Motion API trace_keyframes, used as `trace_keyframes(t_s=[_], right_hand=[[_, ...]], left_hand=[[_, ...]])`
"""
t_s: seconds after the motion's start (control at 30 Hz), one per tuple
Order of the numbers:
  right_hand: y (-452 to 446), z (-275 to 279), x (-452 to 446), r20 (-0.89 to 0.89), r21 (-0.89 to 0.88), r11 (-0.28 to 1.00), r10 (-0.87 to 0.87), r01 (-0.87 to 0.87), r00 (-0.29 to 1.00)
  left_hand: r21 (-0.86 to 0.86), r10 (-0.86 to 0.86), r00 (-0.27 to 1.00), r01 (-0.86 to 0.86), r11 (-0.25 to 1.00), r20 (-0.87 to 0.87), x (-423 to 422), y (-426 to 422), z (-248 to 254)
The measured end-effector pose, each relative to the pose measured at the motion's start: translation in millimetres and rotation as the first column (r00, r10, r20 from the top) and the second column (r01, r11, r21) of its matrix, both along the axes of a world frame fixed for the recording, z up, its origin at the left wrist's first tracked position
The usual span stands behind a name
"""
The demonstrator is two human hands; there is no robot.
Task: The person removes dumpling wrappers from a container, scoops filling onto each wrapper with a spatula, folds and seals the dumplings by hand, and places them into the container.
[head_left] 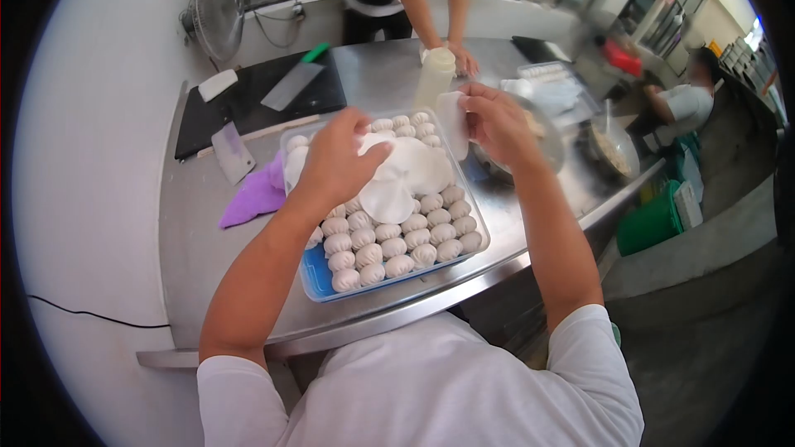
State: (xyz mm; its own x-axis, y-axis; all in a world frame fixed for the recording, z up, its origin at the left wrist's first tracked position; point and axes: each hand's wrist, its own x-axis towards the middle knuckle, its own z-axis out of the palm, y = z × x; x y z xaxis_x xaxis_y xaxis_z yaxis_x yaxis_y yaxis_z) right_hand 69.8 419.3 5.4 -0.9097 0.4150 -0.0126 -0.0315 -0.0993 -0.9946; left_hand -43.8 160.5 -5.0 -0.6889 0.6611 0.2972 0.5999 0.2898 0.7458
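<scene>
The right hand [501,126] has its grip closed on one white wrapper [452,126], pinched between thumb and fingers, beside the tray's far right corner and near the bottle [436,76]. The left hand [341,159] has a released grip, thumb apart from the fingers, over the pile of wrappers [387,200]; I can't tell whether it touches them. That pile lies on the buns [399,246], rowed in the tray [313,281] on the desk [199,261]. Left of the tray, I see a purple cloth [255,196] and a scraper [232,153].
</scene>
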Motion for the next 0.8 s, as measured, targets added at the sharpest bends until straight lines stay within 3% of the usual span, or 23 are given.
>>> trace_keyframes(t_s=[0.03,0.1,0.13,0.17,0.23,0.27,0.3,0.4,0.43,0.5,0.57,0.63,0.67,0.7,0.77,0.8], right_hand=[[-11.5,6.5,6.0,-0.029,-0.063,0.993,0.099,-0.101,0.995],[-22.2,8.7,17.1,-0.069,-0.124,0.970,0.202,-0.209,0.977],[-23.0,8.0,22.5,-0.066,-0.146,0.960,0.230,-0.238,0.971],[-22.1,6.6,28.4,-0.065,-0.170,0.950,0.256,-0.263,0.965],[-13.3,-0.2,41.6,-0.026,-0.181,0.958,0.220,-0.221,0.975],[-6.8,-5.8,50.0,0.024,-0.186,0.967,0.181,-0.174,0.983],[1.3,-16.3,58.9,0.017,-0.193,0.968,0.164,-0.158,0.986],[20.8,-46.7,83.7,0.118,-0.446,0.888,0.184,-0.114,0.976],[21.7,-47.8,91.8,0.060,-0.552,0.814,0.253,-0.179,0.966],[31.1,-55.2,106.7,-0.143,-0.694,0.675,0.212,-0.250,0.967],[52.6,-55.6,128.1,-0.122,-0.693,0.697,0.138,-0.184,0.983],[85.3,-67.3,151.8,-0.089,-0.674,0.735,0.022,-0.077,0.996],[101.2,-71.0,165.0,-0.080,-0.655,0.755,-0.055,-0.011,0.995],[117.0,-72.8,177.7,-0.072,-0.634,0.772,-0.131,0.056,0.989],[151.6,-76.2,203.4,-0.049,-0.631,0.770,-0.163,0.096,0.985],[166.9,-78.1,214.4,-0.028,-0.621,0.772,-0.190,0.132,0.981]], left_hand=[[-0.006,0.004,1.000,-0.004,1.000,0.004,3.9,6.9,-3.1],[0.339,-0.273,0.938,0.191,0.921,0.214,16.5,26.2,-6.1],[0.445,-0.453,0.806,0.271,0.854,0.380,25.0,31.8,-1.2],[0.438,-0.450,0.810,0.273,0.857,0.376,28.8,34.6,0.3],[0.441,-0.479,0.648,0.237,0.866,0.592,35.4,44.3,3.3],[0.431,-0.484,0.646,0.254,0.866,0.591,38.3,51.4,4.8],[0.376,-0.430,0.696,0.242,0.895,0.575,41.3,59.1,5.7],[0.219,-0.296,0.832,0.215,0.952,0.469,61.5,94.0,1.9],[0.212,-0.311,0.827,0.236,0.948,0.469,73.4,108.3,-1.0],[0.012,-0.473,0.825,0.493,0.870,0.309,97.0,139.3,-4.8],[-0.044,-0.514,0.812,0.545,0.837,0.276,106.1,170.1,-2.2],[-0.174,-0.436,0.898,0.421,0.890,-0.058,89.0,205.2,-8.4],[-0.346,-0.420,0.857,0.313,0.884,-0.298,73.6,218.4,-27.4],[-0.356,-0.428,0.855,0.319,0.878,-0.291,68.7,227.7,-41.0],[-0.784,-0.452,0.845,0.064,0.618,-0.287,62.5,244.2,-65.2],[-0.808,-0.540,0.782,0.082,0.583,-0.310,57.3,248.2,-84.3]])
